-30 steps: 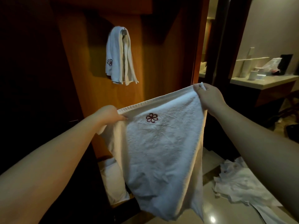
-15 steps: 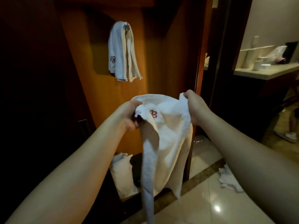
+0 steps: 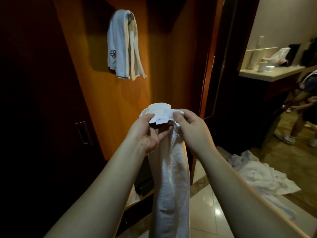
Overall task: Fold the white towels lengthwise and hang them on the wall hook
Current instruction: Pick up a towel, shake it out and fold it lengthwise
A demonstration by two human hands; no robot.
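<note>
White towel (image 3: 173, 177), folded lengthwise into a narrow strip, hung straight down from both hands, below and right of the wall hook (image 3: 131, 14). Left hand (image 3: 145, 133) pinched the top edge w/ thumb and fingers right by a small care label (image 3: 160, 119); right hand (image 3: 190, 124) gripped the same bunched top just beside it, fingers curled round the cloth. So both hands were closed on the towel, close together, none of the grip loose as far as could be seen.

Handling, as a guess: soft terry, light, limp, no stiffness, so it would sag wherever unsupported and the fold could slip open if one hand let go. Not fragile, not slippery. Best hold seemed the top folded edge w/ layers pinched together, or the strip's midpoint if it had to drape over the hook.

One hung towel (image 3: 120, 45) w/ a flower emblem already sat on the hook, covering most of it; hook shape hard to read. More white cloth lay in a floor pile (image 3: 260, 177), well right of and below the hook; count unclear. Towel's lower end was cut off by frame bottom. Label text too small to read. Left of the hook the wood panel (image 3: 106, 103) went dark, detail lost. A person's legs showed far right, partly cropped.
</note>
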